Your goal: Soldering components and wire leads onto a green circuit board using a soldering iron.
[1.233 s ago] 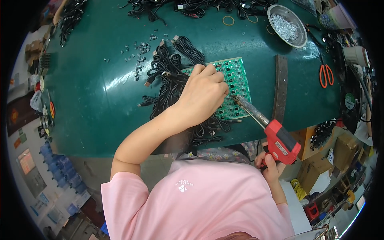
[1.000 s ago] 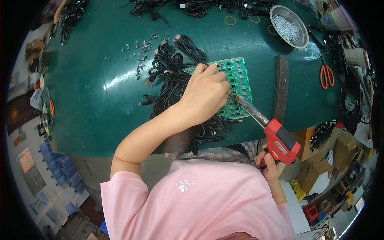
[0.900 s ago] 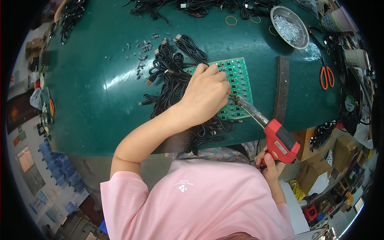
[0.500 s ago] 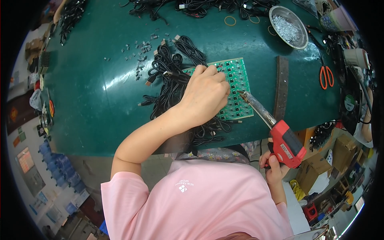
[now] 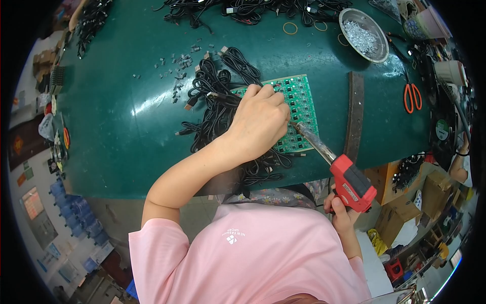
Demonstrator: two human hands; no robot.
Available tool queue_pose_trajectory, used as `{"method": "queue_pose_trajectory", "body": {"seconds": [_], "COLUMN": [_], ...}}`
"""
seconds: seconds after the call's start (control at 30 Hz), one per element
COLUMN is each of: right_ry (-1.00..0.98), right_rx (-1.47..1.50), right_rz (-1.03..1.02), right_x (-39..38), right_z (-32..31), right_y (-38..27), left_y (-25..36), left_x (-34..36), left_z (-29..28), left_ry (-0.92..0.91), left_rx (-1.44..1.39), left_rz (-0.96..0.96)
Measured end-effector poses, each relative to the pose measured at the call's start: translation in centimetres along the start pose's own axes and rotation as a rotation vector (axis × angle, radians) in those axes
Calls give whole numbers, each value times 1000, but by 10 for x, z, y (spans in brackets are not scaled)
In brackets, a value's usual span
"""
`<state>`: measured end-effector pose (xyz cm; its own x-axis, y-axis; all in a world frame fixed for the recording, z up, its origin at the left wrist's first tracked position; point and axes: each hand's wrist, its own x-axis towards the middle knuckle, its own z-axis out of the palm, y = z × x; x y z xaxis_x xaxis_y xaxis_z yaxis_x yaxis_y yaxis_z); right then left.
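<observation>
My right hand (image 5: 343, 213) is wrapped round the handle of a red and black soldering gun (image 5: 353, 183). Its metal barrel slants up and left, with the tip beside the fingers of my left hand (image 5: 259, 120). That hand is closed over a green circuit board panel (image 5: 305, 99) full of small dark components. Whatever its fingertips pinch is hidden behind the knuckles. Bundled black USB cables (image 5: 215, 114) lie under and left of my left wrist, partly over the panel's left side.
Small black parts (image 5: 179, 63) are scattered on the green table (image 5: 116, 137). A dark metal bar (image 5: 355, 114) lies right of the panel, with orange-handled scissors (image 5: 412, 97) beyond. At the far right sits a metal bowl (image 5: 342, 23) of silvery bits. More black cables (image 5: 253, 11) line the far edge.
The soldering gun and my right hand have moved left, bringing the tip from beside my left fingers to right against them. My left hand has barely moved.
</observation>
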<state>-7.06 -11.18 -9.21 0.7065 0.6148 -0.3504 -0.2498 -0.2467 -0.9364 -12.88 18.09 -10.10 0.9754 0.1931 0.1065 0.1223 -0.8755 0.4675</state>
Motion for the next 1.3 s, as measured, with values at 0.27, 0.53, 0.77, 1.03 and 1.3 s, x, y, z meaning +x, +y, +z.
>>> {"method": "queue_pose_trajectory", "body": {"seconds": [0.27, 0.53, 0.77, 1.03, 1.3], "right_ry": [-11, -54, 192, 371, 384], "right_rx": [-63, 47, 201, 197, 143], "right_rz": [-23, -44, -251, -437, -301], "right_x": [-4, 8, 50, 122, 145], "right_z": [-3, -5, 5, -5, -18], "right_y": [7, -16, -49, -99, -99], "left_y": [0, -3, -2, 35, 95], "left_x": [-1, 0, 0, -6, -53], "left_z": [2, 3, -1, -63, -120], "left_ry": [3, -3, 34, 83, 915], "left_rx": [4, 12, 17, -384, -1113], "left_rz": [-3, -5, 23, 110, 462]}}
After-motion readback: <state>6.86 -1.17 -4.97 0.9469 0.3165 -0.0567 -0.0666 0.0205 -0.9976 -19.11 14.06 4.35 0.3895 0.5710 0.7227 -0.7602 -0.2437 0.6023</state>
